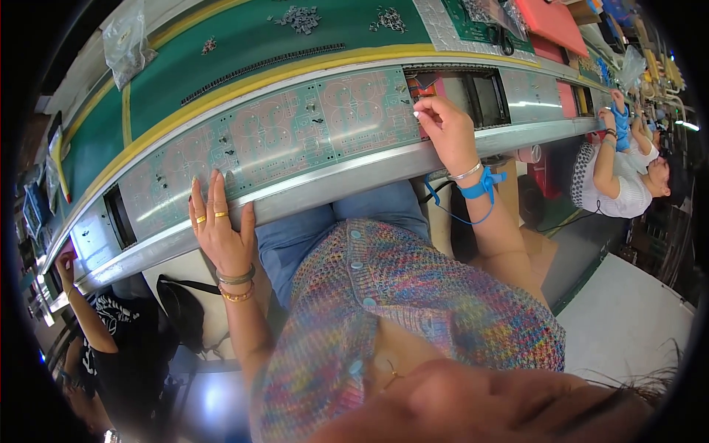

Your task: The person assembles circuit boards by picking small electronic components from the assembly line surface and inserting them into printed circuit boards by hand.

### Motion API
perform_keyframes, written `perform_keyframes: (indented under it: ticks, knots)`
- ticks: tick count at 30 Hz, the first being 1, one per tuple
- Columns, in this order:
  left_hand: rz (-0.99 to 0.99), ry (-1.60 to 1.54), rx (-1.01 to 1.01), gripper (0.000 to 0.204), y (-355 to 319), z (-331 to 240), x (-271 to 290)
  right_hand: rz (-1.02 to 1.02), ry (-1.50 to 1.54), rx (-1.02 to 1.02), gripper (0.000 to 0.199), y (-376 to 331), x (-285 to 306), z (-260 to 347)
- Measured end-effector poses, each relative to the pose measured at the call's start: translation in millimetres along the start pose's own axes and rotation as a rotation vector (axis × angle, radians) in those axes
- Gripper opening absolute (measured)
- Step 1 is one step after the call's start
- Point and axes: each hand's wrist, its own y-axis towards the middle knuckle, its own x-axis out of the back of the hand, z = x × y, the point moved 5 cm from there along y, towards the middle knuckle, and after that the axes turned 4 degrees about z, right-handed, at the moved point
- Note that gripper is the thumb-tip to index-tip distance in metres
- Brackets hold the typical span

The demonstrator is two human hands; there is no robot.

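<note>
A long green circuit board panel [277, 122] lies in a metal rail track [317, 193] across the front of me, with a few small dark parts standing on it. My left hand [225, 232] rests at the panel's near left edge, fingers stretched out and apart, tips over the board. Above the panel's right end is my right hand [450, 133], thumb and finger pinched together. Whatever is between those fingertips is too small to make out. A blue wrist strap [484, 186] with a cord circles my right wrist.
Beyond the rail, a green mat [244, 44] carries a pile of grey components [298, 19], a pile of small metal parts [389, 21] and a strip of black parts [262, 72]. Dark gaps interrupt the track. Co-workers sit at left [118, 347] and right [617, 173].
</note>
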Motion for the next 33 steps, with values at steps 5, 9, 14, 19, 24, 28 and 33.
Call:
perform_keyframes:
  ticks: [5,9,14,19,24,28,33]
  knots:
    - [-0.008,0.01,0.004,0.055,1,-3,2,0.039,0.03,-0.044,0.012,0,0,-1]
    - [-0.011,0.008,0.004,0.055,1,-4,1,0.033,-0.044,0.025,0.011,3,0,1]
    - [-0.009,0.009,0.004,0.054,2,-3,2,0.025,-0.026,0.009,0.01,3,-2,-1]
    - [-0.003,0.006,0.001,0.055,3,-4,4,0.002,0.007,0.055,0.01,6,-2,4]
    - [-0.059,-0.119,-0.01,0.043,20,-5,21,0.067,0.05,0.112,0.011,34,16,10]
    - [0.037,-0.324,-0.204,0.016,85,-49,32,-0.023,-0.112,0.381,0.013,79,19,26]
    - [0.119,-0.436,-0.421,0.007,179,-99,-24,-0.139,-0.124,0.52,0.016,123,-4,21]
